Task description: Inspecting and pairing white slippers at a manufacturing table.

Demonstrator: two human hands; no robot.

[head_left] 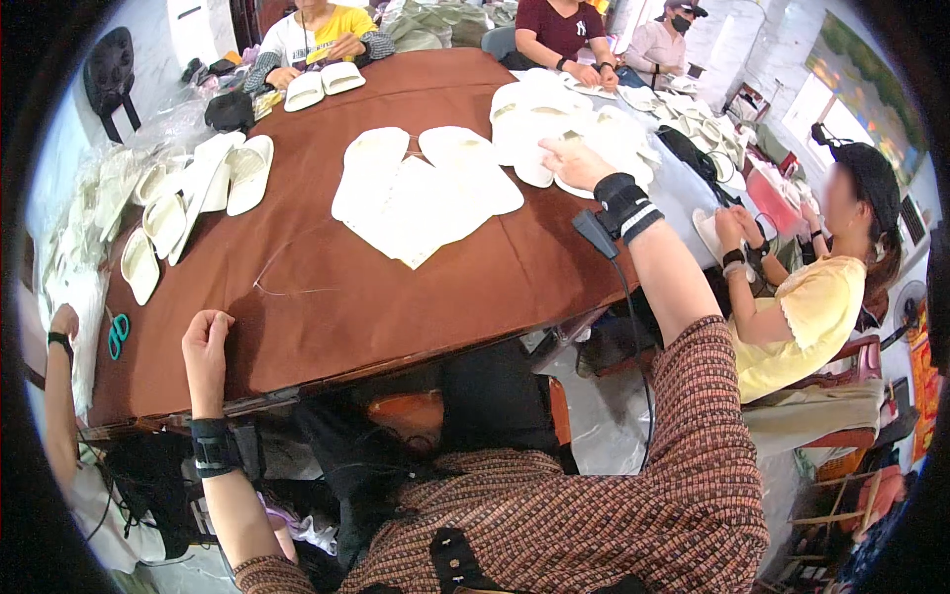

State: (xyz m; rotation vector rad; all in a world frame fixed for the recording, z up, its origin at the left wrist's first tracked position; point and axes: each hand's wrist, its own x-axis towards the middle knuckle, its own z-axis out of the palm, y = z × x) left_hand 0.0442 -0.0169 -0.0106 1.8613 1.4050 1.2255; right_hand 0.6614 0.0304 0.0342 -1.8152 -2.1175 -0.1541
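My left hand [206,348] rests with curled fingers on the near edge of the brown table [327,297], holding nothing that I can see. My right hand [572,161] reaches out to the right, fingers on a pile of white slippers [539,124]. In the middle of the table lies a stack of flat white slipper cut-outs [416,193]. A thin thread [282,282] lies on the table between my left hand and the cut-outs. Both wrists wear black bands.
More white slippers [188,193] lie at the table's left. Teal scissors [118,335] sit by the left edge. Several people sit around the table: one in yellow [807,307] at my right, others at the far side, another's arm [61,386] at left.
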